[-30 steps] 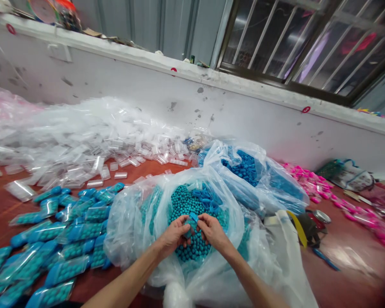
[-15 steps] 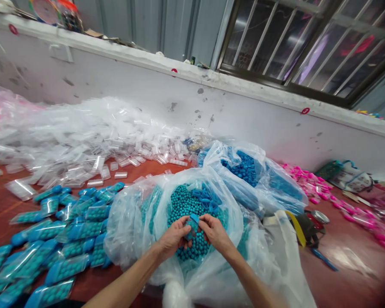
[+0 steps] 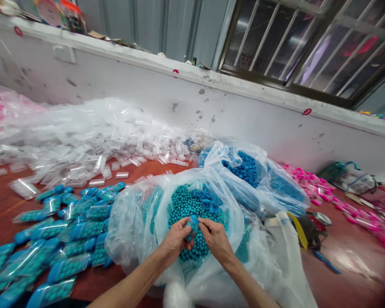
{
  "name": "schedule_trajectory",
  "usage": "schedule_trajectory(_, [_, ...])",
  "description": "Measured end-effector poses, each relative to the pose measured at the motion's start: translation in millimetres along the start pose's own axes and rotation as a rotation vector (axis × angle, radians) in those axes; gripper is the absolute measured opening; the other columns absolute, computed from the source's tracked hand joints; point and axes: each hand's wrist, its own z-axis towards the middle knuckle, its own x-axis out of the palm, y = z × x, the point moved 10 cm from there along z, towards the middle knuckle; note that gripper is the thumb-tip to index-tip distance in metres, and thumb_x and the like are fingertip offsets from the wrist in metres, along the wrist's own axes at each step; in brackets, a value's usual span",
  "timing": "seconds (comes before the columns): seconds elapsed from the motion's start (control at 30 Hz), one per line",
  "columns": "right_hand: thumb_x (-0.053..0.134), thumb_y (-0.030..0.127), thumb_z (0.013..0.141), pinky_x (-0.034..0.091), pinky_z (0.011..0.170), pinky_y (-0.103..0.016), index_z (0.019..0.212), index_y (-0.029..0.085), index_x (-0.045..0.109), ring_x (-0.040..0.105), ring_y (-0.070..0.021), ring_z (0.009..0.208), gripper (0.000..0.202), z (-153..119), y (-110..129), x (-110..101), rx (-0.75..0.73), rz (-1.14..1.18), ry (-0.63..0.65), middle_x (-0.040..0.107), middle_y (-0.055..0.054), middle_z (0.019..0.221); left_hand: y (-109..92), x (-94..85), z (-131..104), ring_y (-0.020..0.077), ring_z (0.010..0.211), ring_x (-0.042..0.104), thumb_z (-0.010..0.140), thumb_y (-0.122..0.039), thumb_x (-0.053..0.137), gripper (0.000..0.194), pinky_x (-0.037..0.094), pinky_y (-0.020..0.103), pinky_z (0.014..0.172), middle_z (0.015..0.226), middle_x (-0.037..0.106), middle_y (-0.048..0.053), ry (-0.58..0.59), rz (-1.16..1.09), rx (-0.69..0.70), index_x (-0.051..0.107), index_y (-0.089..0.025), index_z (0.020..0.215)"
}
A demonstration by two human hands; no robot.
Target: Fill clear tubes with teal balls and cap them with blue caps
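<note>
Over an opened plastic bag (image 3: 122, 222) of teal beads (image 3: 188, 205), my left hand (image 3: 177, 239) grips a small clear case (image 3: 190, 233) that has teal beads inside. My right hand (image 3: 215, 239) pinches the blue cap (image 3: 194, 220) at the top end of that case. Several loose blue caps (image 3: 208, 201) lie on the beads just beyond my fingers. To the left, a heap of filled cases (image 3: 69, 267) with blue caps covers the red table (image 3: 96, 280).
Clear unfilled cases (image 3: 80, 167) are piled at the back left against the white wall (image 3: 154, 92). Behind the bead bag stands a bag of blue caps (image 3: 244, 169). Pink pieces (image 3: 314, 184) trail along the right. A glass jar (image 3: 321, 220) and a blue tool (image 3: 326, 262) lie nearer.
The blue cap now sits lower, down against the case's end, and my right fingers have closed in beside it. The whole view has shifted slightly.
</note>
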Motion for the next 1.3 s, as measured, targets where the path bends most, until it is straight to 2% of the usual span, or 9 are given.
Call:
schedule_trajectory(0.2, [0.044,0.028,0.083,0.037,0.049,-0.021,0.074,0.017,0.068,0.044,-0.0095,0.047,0.028,-1,-9,14,0.032,0.088,0.188,0.055,0.002,0.056,3,-9.2,-1,0.0066,0.039,0.045,0.057,-0.049,0.069,0.071,0.030,0.017,0.035,0.056,0.052,-0.005,-0.138,0.082,0.015,0.043,-0.012,0.111])
schedule_trajectory(0.33, [0.044,0.027,0.084,0.036,0.054,-0.021,0.068,0.017,0.064,0.044,-0.0098,0.052,0.028,-2,6,14,-0.116,0.008,0.259,0.050,0.002,0.055,3,-15.5,-2,0.0063,0.035,0.041,0.061,-0.049,0.064,0.064,0.027,0.016,0.031,0.047,0.047,-0.008,-0.235,0.179,0.063,0.043,-0.012,0.110])
schedule_trajectory(0.4, [0.046,0.028,0.082,0.037,0.056,-0.022,0.071,0.017,0.065,0.045,-0.0104,0.055,0.025,-1,7,12,-0.129,0.015,0.261,0.052,0.001,0.058,2,-11.0,-2,0.0064,0.035,0.042,0.061,-0.049,0.064,0.066,0.029,0.016,0.031,0.049,0.047,-0.008,-0.207,0.158,0.053,0.041,-0.012,0.111])
schedule_trajectory(0.53, [0.048,0.037,0.078,0.034,0.041,-0.020,0.082,0.016,0.067,0.039,-0.0076,0.042,0.029,2,-24,20,0.150,0.313,0.285,0.053,0.002,0.057,2,11.5,-8,0.0099,0.047,0.055,0.059,-0.045,0.069,0.083,0.040,0.018,0.037,0.071,0.056,-0.002,-0.017,0.053,-0.026,0.027,-0.016,0.124])
schedule_trajectory(0.6, [0.050,0.041,0.076,0.034,0.039,-0.020,0.085,0.015,0.067,0.037,-0.0069,0.039,0.032,0,-31,24,0.219,0.417,0.286,0.052,0.002,0.057,0,14.7,-11,0.0100,0.050,0.056,0.061,-0.041,0.069,0.084,0.040,0.018,0.037,0.078,0.057,0.000,0.008,0.069,-0.031,0.023,-0.017,0.128])
schedule_trajectory(0.7, [0.050,0.040,0.077,0.034,0.041,-0.020,0.084,0.017,0.068,0.038,-0.0075,0.042,0.030,-5,-28,26,0.197,0.388,0.301,0.051,0.002,0.057,0,7.7,-13,0.0070,0.041,0.051,0.065,-0.035,0.063,0.069,0.034,0.015,0.031,0.070,0.054,-0.004,-0.058,0.172,-0.018,0.030,-0.018,0.123])
schedule_trajectory(0.9, [0.046,0.032,0.082,0.036,0.057,-0.022,0.075,0.019,0.068,0.042,-0.0110,0.056,0.027,-8,5,11,-0.068,0.099,0.291,0.050,0.002,0.058,0,5.0,-10,0.0047,0.028,0.038,0.072,-0.030,0.051,0.037,0.020,0.013,0.026,0.050,0.040,-0.011,-0.101,0.318,0.014,0.039,-0.020,0.105])
schedule_trajectory(1.1, [0.054,0.035,0.074,0.031,0.043,-0.020,0.083,0.016,0.068,0.037,-0.0076,0.045,0.026,-6,-19,17,0.190,0.339,0.348,0.048,0.003,0.056,2,6.5,-14,0.0059,0.031,0.041,0.074,-0.033,0.050,0.036,0.024,0.013,0.027,0.051,0.042,-0.011,-0.083,0.339,0.028,0.037,-0.020,0.105])
schedule_trajectory(1.3, [0.053,0.029,0.078,0.035,0.050,-0.019,0.093,0.019,0.065,0.040,-0.0093,0.054,0.022,-10,-1,19,0.052,0.202,0.356,0.051,0.003,0.062,-3,5.8,-14,0.0049,0.029,0.039,0.076,-0.040,0.052,0.048,0.023,0.014,0.027,0.051,0.042,-0.011,-0.089,0.368,0.061,0.033,-0.019,0.115])
